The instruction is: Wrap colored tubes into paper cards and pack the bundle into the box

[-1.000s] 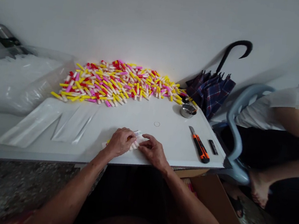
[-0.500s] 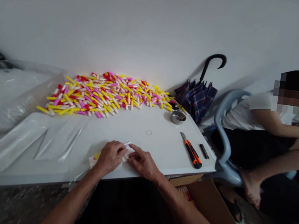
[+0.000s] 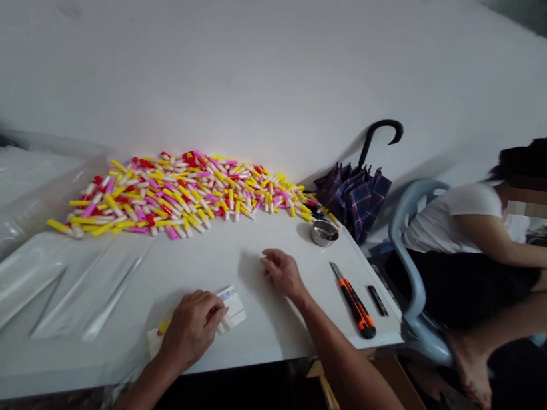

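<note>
With the person's left hand (image 3: pixel 194 329) as the clock's centre and 12 o'clock leading away from the body, the main risk seems to lie under that palm. Its fingers are clamped down on a printed card (image 3: pixel 234 309), flat on the desk (image 3: pixel 228 246) near the front edge. The card juts out at 2 o'clock, with pale tubes (image 3: pixel 223 325) lying on it beside the thumb; a yellow end (image 3: pixel 163 327) peeps out at 9 o'clock. Should the left fingers slacken, the loose tubes could fan apart or roll off towards 5 o'clock, since nothing else is seen binding them.

The right hand (image 3: pixel 284 275) is at 2 o'clock, apart from the card, its fingers bunched close over the desk. Whether they grip anything cannot be told; something small in them could easily slip.

The knife (image 3: pixel 354 303) lies between 2 and 3 o'clock, its metal tip towards the right hand. Were that arm swung carelessly to 3 o'clock, it could be nicked or knock the small black object (image 3: pixel 378 300) just beyond.

A sideways nudge at 9 o'clock might slide the clear plastic sleeves (image 3: pixel 90 295), and a careless reach to 11 o'clock could bring tubes tumbling from the loose pile (image 3: pixel 178 199).
</note>
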Available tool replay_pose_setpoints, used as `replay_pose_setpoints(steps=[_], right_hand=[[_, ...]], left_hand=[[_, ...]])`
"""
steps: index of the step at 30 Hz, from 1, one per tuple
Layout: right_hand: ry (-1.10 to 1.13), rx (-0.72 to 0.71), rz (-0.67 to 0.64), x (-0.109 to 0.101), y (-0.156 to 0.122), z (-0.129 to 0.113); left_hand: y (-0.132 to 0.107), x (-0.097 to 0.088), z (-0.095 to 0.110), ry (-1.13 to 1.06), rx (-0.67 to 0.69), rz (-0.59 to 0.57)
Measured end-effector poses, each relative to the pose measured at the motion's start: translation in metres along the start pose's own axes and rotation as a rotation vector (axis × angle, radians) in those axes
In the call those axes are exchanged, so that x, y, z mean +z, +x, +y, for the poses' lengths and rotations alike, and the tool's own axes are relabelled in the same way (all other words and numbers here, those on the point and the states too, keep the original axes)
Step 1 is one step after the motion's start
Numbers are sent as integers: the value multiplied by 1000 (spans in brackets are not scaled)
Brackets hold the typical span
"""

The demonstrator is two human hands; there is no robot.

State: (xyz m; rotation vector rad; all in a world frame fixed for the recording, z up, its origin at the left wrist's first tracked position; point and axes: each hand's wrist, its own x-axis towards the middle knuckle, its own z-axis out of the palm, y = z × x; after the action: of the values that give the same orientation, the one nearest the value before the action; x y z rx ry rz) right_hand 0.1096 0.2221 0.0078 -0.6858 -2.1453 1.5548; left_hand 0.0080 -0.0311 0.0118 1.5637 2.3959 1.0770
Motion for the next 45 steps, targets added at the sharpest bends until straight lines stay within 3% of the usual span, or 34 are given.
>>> replay_pose_setpoints(steps=[4, 9, 14, 18, 24, 26, 28, 30, 32, 34, 37, 39, 43, 45], right_hand=[[-227, -45, 250, -35, 81, 17], [-419, -109, 361, -56, 154, 15], [-650, -129, 399, -52, 201, 11], [-739, -107, 345, -49, 218, 12], [-766, -249, 392, -57, 210, 2], [-678, -311, 459, -61, 199, -6], [-495, -285, 472, -64, 182, -16], [-294, -188, 338, -66, 159, -26], [-203, -97, 105, -63, 133, -35], [-264, -68, -101, -54, 108, -40], [-482, -120, -245, -33, 83, -42], [-632, -127, -205, -16, 77, -40], [-864, -105, 72, 19, 83, -41], [-869, -160, 76, 38, 92, -44]], left_hand=[[-5, 2, 0, -11, 17, 37], [-4, 4, 0, -16, 11, 40], [-4, 5, 0, -24, 1, 33], [-3, 4, 2, -29, -8, 27], [-3, 3, 3, -35, -13, 27], [-4, 3, 3, -38, -13, 26], [-4, 4, 2, -41, -9, 28], [-5, 4, 1, -43, -2, 38], [-5, 4, 2, -42, 2, 48], [-4, 4, 2, -38, 3, 55], [-5, 4, 3, -27, 0, 55], [-5, 3, 4, -23, -6, 51], [-5, 2, 6, -18, -23, 55], [-5, 3, 6, -16, -23, 57]])
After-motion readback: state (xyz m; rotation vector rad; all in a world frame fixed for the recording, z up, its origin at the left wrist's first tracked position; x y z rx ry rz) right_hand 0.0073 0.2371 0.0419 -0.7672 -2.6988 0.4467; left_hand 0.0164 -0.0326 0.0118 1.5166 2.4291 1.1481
